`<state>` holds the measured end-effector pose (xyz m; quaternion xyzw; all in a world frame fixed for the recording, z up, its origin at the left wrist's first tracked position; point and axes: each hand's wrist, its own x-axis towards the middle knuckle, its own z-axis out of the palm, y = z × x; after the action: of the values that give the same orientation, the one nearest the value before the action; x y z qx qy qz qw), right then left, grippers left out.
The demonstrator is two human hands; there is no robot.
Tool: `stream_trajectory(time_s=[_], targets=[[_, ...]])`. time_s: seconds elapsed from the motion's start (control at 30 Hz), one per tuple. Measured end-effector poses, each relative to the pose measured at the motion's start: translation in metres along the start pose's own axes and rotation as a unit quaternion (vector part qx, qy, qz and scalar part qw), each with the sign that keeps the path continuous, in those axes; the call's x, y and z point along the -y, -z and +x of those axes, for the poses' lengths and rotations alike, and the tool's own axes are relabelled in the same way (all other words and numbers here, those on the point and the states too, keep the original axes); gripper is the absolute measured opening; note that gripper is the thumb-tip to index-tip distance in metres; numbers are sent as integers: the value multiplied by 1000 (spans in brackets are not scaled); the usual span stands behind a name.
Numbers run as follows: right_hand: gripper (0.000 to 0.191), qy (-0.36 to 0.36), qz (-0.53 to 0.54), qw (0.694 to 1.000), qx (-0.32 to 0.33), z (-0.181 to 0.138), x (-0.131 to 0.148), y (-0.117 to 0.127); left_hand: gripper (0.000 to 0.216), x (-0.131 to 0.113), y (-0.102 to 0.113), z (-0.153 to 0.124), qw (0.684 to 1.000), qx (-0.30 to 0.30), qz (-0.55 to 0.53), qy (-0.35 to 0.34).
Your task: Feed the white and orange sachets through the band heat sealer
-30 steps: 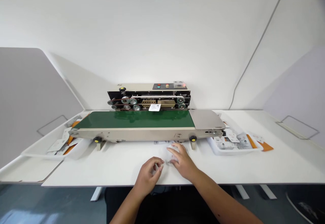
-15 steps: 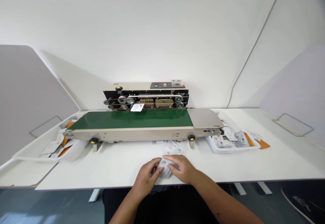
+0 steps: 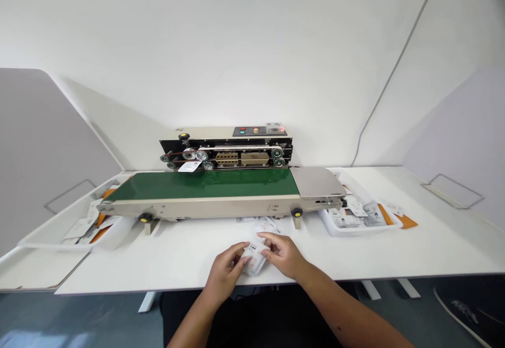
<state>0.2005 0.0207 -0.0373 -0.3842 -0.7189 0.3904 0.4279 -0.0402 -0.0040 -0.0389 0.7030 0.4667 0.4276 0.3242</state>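
Near the table's front edge, both my hands pinch a small white printed packet (image 3: 254,257). My left hand (image 3: 225,270) grips its left side between thumb and fingers. On the other side, my right hand (image 3: 284,256) closes on the packet's upper right edge. Whether one packet or a small stack is held, I cannot tell. Just beyond my fingers, more printed packets (image 3: 268,226) lie on the table, partly under the machine's front. Another white packet (image 3: 190,166) sits in the rollers of the band sealing machine (image 3: 232,132), above its green conveyor belt (image 3: 221,185).
A white bin (image 3: 126,229) at the left and another bin (image 3: 361,232) at the right hold several white and orange packets. An orange packet (image 3: 408,222) pokes over the right bin's side. The steel plate (image 3: 317,182) extends the conveyor rightward. Grey panels flank the table (image 3: 177,258).
The packet in the sealing machine has travelled left along the rollers. My right hand's fingers have shifted up and right a little on the held packet, uncovering more of it.
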Motion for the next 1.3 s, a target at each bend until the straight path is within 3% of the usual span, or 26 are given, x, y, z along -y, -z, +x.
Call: stream_trajectory(time_s=[0.1,0.17,0.23,0.3,0.37,0.6,0.67,0.77,0.97,1.13,1.2,1.3], targets=[[50,-39,75,996,-9,-2,1,-14,37,9,-2,-2,997,-44,-59,28],[37,-52,84,995,6,-3,4,-26,36,13,-3,-3,994,-50,-87,35],[26,-62,94,994,1,0,8,-34,34,13,-4,-3,995,-46,-88,21],[27,-72,127,989,-34,8,17,-28,32,9,-3,-3,996,-41,-83,-12],[31,-76,164,981,-73,24,31,-6,33,3,-2,-3,994,-40,-90,-45],[43,-90,177,955,-221,93,72,121,27,-6,2,-2,993,-27,-94,-68],[33,-110,188,940,-261,108,72,143,27,-6,3,-3,993,-26,-92,-66],[18,-159,210,928,-265,124,65,158,27,-6,3,-4,993,-29,-91,-64],[7,-203,198,933,-220,154,57,153,23,-8,3,-4,992,-27,-89,-84],[23,-202,141,943,-223,162,62,147,22,-7,3,-4,992,-20,-81,-93],[29,-134,58,949,-279,144,66,139,22,-5,4,-5,992,-19,-78,-96],[29,57,-142,931,-331,94,63,107,20,-4,5,-5,993,-21,-65,-93]])
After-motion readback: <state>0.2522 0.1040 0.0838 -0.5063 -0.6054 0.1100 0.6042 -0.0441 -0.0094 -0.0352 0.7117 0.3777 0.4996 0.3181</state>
